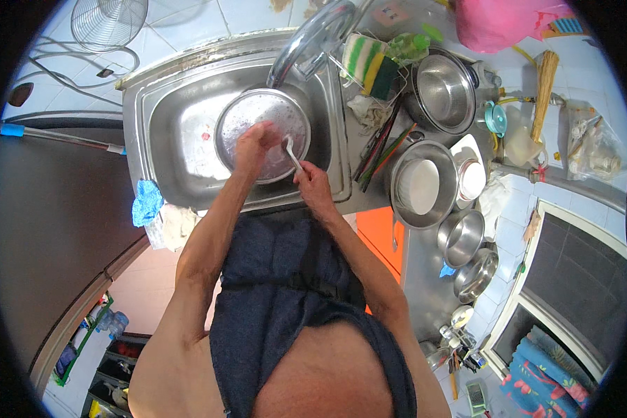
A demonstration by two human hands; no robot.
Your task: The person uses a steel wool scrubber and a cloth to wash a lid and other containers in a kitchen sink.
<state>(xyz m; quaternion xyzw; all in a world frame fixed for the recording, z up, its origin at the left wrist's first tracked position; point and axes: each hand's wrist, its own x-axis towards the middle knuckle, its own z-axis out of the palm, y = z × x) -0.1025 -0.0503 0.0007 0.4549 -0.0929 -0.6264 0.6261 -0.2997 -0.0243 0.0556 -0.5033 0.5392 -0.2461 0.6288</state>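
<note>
A round metal basin (pixel 235 115) holding water with bubbles sits in the stainless steel sink (pixel 180 172), under the chrome faucet (pixel 292 47). My left hand (pixel 258 141) hangs over the basin, its fingers bent and blurred; whether anything is between them is hard to see. In my right hand (pixel 313 185), at the basin's near right edge, I grip the handle of a light-coloured utensil (pixel 292 154), apparently a spoon. Its head points away from me, close beside my left fingertips.
Right of the sink stand a wire rack with a striped sponge (pixel 360 60), chopsticks (pixel 381 141), a dark pot (pixel 444 91), a steel bowl holding a white bowl (pixel 418 185), and more steel bowls (pixel 461 237). A blue cloth (pixel 147 202) lies on the sink's left corner.
</note>
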